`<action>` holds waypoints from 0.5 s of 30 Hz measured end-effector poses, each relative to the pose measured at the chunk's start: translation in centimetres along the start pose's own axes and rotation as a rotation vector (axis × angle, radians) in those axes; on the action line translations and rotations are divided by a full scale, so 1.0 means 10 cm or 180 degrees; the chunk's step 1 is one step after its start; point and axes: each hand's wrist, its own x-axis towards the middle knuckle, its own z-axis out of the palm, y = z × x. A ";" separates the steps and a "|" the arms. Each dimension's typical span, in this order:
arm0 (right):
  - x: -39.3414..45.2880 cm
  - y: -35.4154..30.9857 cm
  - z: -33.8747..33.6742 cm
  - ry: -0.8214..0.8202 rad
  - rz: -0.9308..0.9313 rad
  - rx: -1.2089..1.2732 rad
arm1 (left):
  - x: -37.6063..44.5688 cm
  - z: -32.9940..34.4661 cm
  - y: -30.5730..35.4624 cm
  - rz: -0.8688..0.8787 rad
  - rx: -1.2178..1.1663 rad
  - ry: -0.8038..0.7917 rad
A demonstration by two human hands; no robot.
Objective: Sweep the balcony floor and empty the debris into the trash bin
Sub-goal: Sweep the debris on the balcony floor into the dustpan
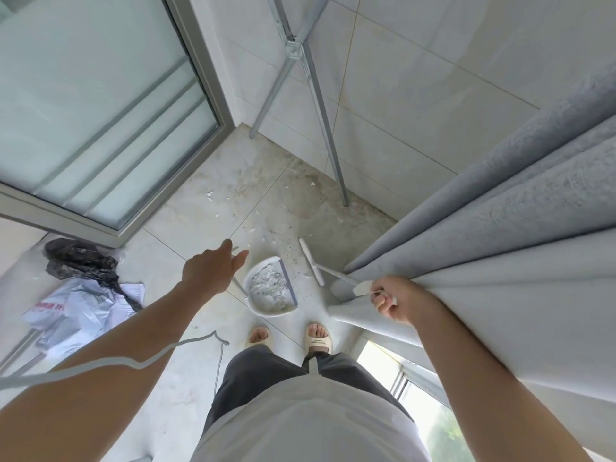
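Dustpan (pixel 270 288) heaped with white debris (pixel 270 287), left hand (pixel 213 268) spread, right hand (pixel 396 300) gripping broom (pixel 313 261)

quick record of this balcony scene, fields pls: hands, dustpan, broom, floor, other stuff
left hand: open, reaching out above the floor, holding nothing
right hand: grips the broom handle beside the grey curtain
dustpan: on the floor ahead of the feet, holding pale debris
broom: white head down on the floor right of the dustpan
floor: scraps still scattered beyond the dustpan
other: crumpled bags at left, metal rack legs
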 end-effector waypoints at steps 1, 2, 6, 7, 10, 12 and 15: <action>-0.04 -0.03 -0.08 -0.0104 0.0002 0.0112 | 0.00 0.01 -0.01 -0.0011 -0.0002 0.0011; -0.07 -0.04 -0.12 -0.0175 -0.0008 0.0130 | -0.02 0.02 -0.03 -0.0025 -0.0002 0.0016; -0.01 0.11 0.04 0.0046 -0.0181 -0.0166 | -0.04 0.01 -0.03 -0.0145 0.0083 -0.0081; 0.02 0.17 0.13 0.0126 -0.0229 -0.0235 | -0.04 0.00 -0.02 -0.0213 0.0132 -0.0130; 0.08 0.36 0.37 0.0220 -0.0110 -0.0349 | -0.05 -0.02 -0.01 -0.0365 0.0283 -0.0262; 0.10 0.44 0.38 0.0052 0.0071 -0.0155 | -0.06 -0.01 0.01 -0.0410 0.0326 -0.0343; 0.08 0.39 0.12 -0.0246 0.0178 0.0152 | -0.08 0.02 0.07 -0.0425 0.0284 -0.0342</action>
